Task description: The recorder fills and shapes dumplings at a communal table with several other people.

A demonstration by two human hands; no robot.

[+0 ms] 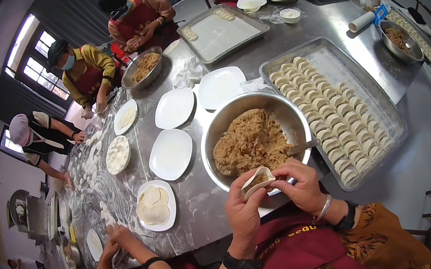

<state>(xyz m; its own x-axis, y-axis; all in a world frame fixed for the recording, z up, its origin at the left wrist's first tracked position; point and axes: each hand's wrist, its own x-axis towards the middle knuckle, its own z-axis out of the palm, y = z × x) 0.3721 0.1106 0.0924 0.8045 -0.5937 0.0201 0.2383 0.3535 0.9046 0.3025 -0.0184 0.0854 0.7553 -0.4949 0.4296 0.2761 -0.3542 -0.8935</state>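
Between my two hands, at the near rim of a steel bowl (298, 110), is a dumpling wrapper (258, 182) folded partly round brown filling, its top still gaping. My left hand (243, 206) cups its left side, with thumb and fingers on the dough. My right hand (299, 182) pinches its right end. Behind them the bowl holds a large mound of brown filling (248, 142) with a flat metal utensil (304, 146) resting in it over the rim. To the right, a metal tray (376, 92) carries rows of folded dumplings (331, 116).
Left of the bowl are white plates (171, 154), a plate of wrappers (153, 205) and a bowl of flour (118, 155). Co-workers stand round the floured steel table (112, 201); one's hands (120, 238) are near at lower left. Another tray (225, 33) lies at the back.
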